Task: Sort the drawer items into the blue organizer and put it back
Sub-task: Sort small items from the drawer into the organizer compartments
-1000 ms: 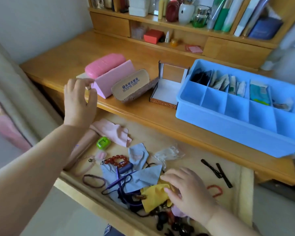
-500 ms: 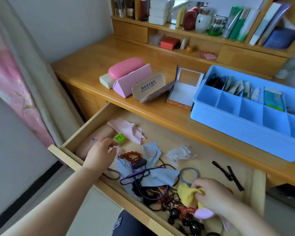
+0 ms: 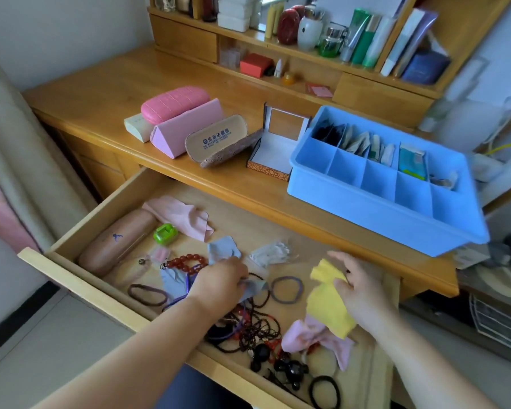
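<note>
Yellow cloth [image 3: 326, 302] pinched in right hand [image 3: 362, 289], lifted just above the open drawer [image 3: 80, 283], its lower edge over a pink bow [image 3: 316, 335]. Left hand [image 3: 219, 280] down in the drawer, fingers curled onto a grey-blue cloth [image 3: 254, 286] beside red beads [image 3: 186, 261]. Loose around them: purple hair tie [image 3: 286, 289], brown hair tie [image 3: 146, 293], tangled dark bead strings [image 3: 254, 326], green clip [image 3: 165, 233], tan glasses case [image 3: 115, 242] at drawer's left. Blue organizer [image 3: 375, 211] on the desk [image 3: 101, 93], right of centre, back compartments holding packets, front row bare. Pink cases [image 3: 174, 103] and an open box [image 3: 275, 152] left of it.
</note>
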The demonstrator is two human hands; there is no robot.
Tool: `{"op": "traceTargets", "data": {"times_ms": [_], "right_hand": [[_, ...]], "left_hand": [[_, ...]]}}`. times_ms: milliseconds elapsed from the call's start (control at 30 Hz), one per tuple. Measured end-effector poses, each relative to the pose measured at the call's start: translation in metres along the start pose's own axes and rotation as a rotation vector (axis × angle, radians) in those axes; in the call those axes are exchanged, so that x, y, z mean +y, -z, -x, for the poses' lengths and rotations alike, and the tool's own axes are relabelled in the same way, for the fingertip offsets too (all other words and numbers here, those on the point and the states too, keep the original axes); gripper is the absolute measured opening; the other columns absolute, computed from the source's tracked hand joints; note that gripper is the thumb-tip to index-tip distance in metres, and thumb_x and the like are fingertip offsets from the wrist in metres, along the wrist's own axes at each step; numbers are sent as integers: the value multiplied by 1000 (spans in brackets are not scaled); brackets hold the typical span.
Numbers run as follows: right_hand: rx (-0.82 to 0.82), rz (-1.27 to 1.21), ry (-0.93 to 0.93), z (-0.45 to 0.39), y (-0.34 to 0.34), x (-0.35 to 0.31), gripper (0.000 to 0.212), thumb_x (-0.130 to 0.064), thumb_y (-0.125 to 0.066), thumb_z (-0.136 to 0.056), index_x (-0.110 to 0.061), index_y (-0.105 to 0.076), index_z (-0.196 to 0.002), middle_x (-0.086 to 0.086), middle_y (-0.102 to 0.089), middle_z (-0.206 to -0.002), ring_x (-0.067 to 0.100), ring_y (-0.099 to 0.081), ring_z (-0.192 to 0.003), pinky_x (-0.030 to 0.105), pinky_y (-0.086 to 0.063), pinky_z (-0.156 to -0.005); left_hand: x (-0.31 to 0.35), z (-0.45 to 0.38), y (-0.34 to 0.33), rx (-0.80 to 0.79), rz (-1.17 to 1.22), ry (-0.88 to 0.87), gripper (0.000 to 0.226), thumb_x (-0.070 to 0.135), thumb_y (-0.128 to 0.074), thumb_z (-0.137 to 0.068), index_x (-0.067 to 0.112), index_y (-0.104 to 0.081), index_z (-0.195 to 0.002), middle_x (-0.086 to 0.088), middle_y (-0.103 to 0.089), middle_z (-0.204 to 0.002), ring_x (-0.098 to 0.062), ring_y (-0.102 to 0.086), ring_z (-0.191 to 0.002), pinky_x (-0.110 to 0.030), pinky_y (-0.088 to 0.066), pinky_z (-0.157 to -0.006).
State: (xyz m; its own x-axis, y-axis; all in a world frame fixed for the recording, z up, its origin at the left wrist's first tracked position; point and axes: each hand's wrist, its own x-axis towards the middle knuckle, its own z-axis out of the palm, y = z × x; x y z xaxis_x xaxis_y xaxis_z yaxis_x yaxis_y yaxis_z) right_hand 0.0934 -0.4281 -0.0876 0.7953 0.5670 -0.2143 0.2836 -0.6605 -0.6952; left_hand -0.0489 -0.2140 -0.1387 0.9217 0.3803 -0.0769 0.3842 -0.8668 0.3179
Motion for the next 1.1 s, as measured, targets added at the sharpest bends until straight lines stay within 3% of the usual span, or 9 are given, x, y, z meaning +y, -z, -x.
{"op": "traceTargets", "data": {"times_ms": [100, 233, 400, 533, 667, 767, 867, 933, 1100], "right_hand": [[-52, 261, 132, 13, 4, 18, 45, -5, -45, -92, -36, -65, -117, -11, -62, -110, 15, -62, -99, 24, -46, -79], [-342, 547, 248, 28, -13, 34, 38, -32, -50, -84, -42, -57, -120, -14, -38, -109, 16, -50, -111, 25, -41, -83], [-207, 559, 347, 32, -32, 36, 20, -27, -51, -90, -26, -67, -101, -7, -56, -105, 18, -53, -103, 28, -38, -88], [35, -310, -32, 16, -29, 6, 23, -23, -53, -93, -17, -59, -73, -3, -61, -69, 20, -58, -69, 35, -41, -64], [-268, -942, -232, 5, -39, -31, 16, -29, -56, -91, -18, -69, -91, 13, -70, -83, 30, -64, -78, 41, -50, -67], [-307, -840, -180, 3, -60, -33, 23, -26, -61, -92, -37, -66, -111, -11, -70, -109, 15, -68, -88, 29, -54, -70], [-127, -750, -241, -6, -61, -24, 16, -22, -58, -94, -28, -59, -109, -6, -64, -112, 6, -61, -91, 30, -46, -76], [-96, -752, -299, -11, -58, -18, 14, -18, -57, -94, -20, -56, -108, -2, -62, -110, 10, -59, -96, 34, -44, -80], [-143, -742, -311, -9, -58, -21, 25, -14, -55, -95, -32, -59, -112, -15, -65, -107, 3, -60, -97, 23, -44, -71]], "left_hand": [[-7, 3, 10, 142, 666, 171, 16, 25, -61, -88, 29, -64, -73, 11, -60, -61, -4, -53, -52, -15, -39, -49], [-13, 7, 25, 238, 1665, 475, 18, 12, -57, -93, 15, -64, -77, -4, -61, -62, -13, -58, -52, -23, -53, -53], [-19, 15, 32, 366, 1990, 560, 13, 9, -49, -96, 8, -56, -85, -5, -62, -57, -11, -63, -50, -20, -54, -50], [-7, 22, 31, 253, 1728, 518, 21, 8, -57, -92, 15, -65, -74, -2, -57, -57, -12, -56, -52, -22, -52, -54], [42, 26, 20, 36, 1229, 356, 24, 9, -60, -87, 16, -68, -65, -6, -68, -63, -19, -64, -60, -27, -55, -62], [65, 21, 13, -136, 1124, 170, 25, 13, -50, -86, 24, -72, -81, 2, -73, -76, -12, -70, -71, -25, -57, -70], [36, 0, 16, 128, 911, 310, 21, 17, -55, -88, 27, -72, -94, 10, -68, -68, 2, -59, -53, -13, -48, -53], [2, -17, 19, 244, 589, 383, 22, 25, -58, -89, 22, -66, -110, 10, -68, -93, 2, -60, -69, -10, -44, -60], [-34, -46, 9, -141, -144, 398, 31, 31, -50, -89, 19, -59, -116, -4, -54, -120, -25, -51, -112, -33, -42, -88]]}}
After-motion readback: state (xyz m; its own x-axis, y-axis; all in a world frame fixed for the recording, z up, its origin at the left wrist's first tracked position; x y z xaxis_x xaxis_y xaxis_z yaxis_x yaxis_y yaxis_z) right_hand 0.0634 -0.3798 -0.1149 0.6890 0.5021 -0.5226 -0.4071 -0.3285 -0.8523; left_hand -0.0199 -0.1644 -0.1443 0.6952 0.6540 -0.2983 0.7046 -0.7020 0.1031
